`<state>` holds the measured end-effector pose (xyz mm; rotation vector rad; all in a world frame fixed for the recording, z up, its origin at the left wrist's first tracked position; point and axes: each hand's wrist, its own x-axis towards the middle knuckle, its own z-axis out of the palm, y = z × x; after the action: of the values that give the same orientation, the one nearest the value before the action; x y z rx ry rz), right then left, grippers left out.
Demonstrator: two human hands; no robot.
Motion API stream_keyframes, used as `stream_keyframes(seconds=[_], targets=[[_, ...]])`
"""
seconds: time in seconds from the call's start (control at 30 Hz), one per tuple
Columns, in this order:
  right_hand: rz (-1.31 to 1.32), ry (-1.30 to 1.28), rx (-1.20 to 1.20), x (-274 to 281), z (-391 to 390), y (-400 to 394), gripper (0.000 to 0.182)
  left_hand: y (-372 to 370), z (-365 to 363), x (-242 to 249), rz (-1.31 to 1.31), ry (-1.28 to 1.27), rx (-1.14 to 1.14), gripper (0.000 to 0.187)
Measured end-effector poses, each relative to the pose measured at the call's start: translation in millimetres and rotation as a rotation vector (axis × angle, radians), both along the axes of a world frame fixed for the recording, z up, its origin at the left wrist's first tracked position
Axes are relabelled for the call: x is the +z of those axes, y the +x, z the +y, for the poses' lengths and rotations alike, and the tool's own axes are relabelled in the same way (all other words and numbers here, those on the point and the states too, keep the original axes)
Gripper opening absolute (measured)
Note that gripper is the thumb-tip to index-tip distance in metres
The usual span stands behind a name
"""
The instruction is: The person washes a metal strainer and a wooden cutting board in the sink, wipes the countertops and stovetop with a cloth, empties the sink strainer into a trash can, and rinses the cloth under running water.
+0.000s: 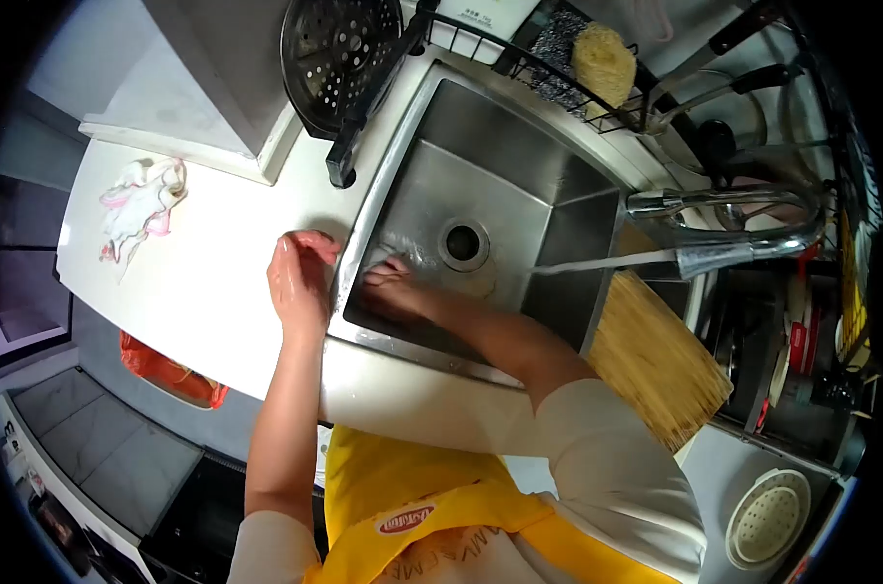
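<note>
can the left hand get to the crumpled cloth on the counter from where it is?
Probably yes. The left hand rests wet on the white counter at the sink edge, holding nothing. The crumpled cloth lies on the same counter, with only bare surface between. The right hand is inside the sink.

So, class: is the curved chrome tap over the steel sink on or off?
On. A stream of water runs from the curved chrome tap into the steel sink.

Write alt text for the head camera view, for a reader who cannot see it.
A person in a yellow apron reaches the right hand into a steel sink where the faucet runs water, while the left hand hovers wet over the white counter. A crumpled cloth lies further left.
</note>
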<state>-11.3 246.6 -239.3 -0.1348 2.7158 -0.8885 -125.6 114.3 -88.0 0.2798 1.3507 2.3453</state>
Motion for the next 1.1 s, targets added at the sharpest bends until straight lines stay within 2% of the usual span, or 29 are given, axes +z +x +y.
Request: stream_keyframes(seconds=[0.03, 0.07, 0.13, 0.2, 0.27, 0.33, 0.4, 0.47, 0.53, 0.6, 0.67, 0.73, 0.8, 0.87, 0.93, 1.0, 1.07, 1.1], targets=[[0.057, 0.125, 0.128, 5.2, 10.0, -1.2, 0.026, 1.2, -0.1, 0.0, -0.008, 0.002, 0.006, 0.046], [0.054, 0.123, 0.126, -6.1, 20.8, -1.5, 0.026, 2.2, -0.5, 0.2, -0.01, 0.0, 0.004, 0.046], [0.476, 0.344, 0.217, -35.0, 44.9, -4.5, 0.026, 3.6, -0.3, 1.2, 0.044, -0.002, -0.014, 0.046], [0.429, 0.34, 0.202, -35.8, 58.4, -11.4, 0.028, 4.2, -2.0, 1.5, 0.032, -0.036, -0.027, 0.046], [0.491, 0.459, 0.034, -36.0, 86.1, -21.3, 0.028, 5.9, -3.2, -3.3, 0.06, -0.022, -0.057, 0.05], [0.365, 0.542, -0.247, -14.9, 123.9, -32.1, 0.036, 7.2, -3.5, -4.7, 0.096, -0.037, -0.074, 0.051], [0.339, 0.597, -0.443, -16.5, 175.7, -20.8, 0.045, 8.7, -4.4, -3.0, 0.111, -0.085, -0.072, 0.05], [0.033, 0.569, -0.508, 10.3, 204.4, 12.9, 0.051, 8.3, -4.8, -3.7, 0.111, -0.081, -0.084, 0.05], [-0.176, 0.586, -0.635, 6.1, 209.7, 62.4, 0.055, 8.1, -5.7, -3.9, 0.13, -0.09, -0.091, 0.049], [-0.334, 0.492, -0.702, 4.7, 195.1, 109.9, 0.059, 9.3, -5.2, -2.8, 0.112, -0.085, -0.095, 0.048], [-0.364, 0.474, -0.6, -6.3, 169.1, 146.4, 0.064, 9.7, -4.1, -1.1, 0.1, -0.076, -0.095, 0.048], [-0.622, 0.639, -0.148, 7.5, 133.3, 139.5, 0.064, 10.1, -5.1, -0.7, 0.084, -0.078, -0.076, 0.048], [-0.458, 0.281, -0.15, -13.2, 113.0, 156.2, 0.059, 8.3, -5.6, -1.8, 0.077, -0.036, -0.077, 0.048], [-0.226, 0.43, -0.063, 8.7, 67.9, 131.2, 0.057, 9.2, -5.7, -1.8, 0.087, -0.069, -0.082, 0.047], [-0.139, 0.08, -0.131, 14.3, 54.6, 83.2, 0.056, 8.9, -5.6, -2.3, 0.094, -0.051, -0.081, 0.048], [0.051, 0.073, -0.215, -4.1, 60.1, 23.8, 0.055, 10.0, -6.9, -4.8, 0.1, -0.068, -0.102, 0.049], [0.271, 0.23, -0.412, -45.5, 94.2, -19.5, 0.044, 8.8, -8.4, -6.5, 0.1, -0.077, -0.109, 0.05], [0.191, 0.502, -0.249, -35.7, 115.1, -34.3, 0.039, 9.7, -8.5, -8.0, 0.09, -0.05, -0.111, 0.05]])
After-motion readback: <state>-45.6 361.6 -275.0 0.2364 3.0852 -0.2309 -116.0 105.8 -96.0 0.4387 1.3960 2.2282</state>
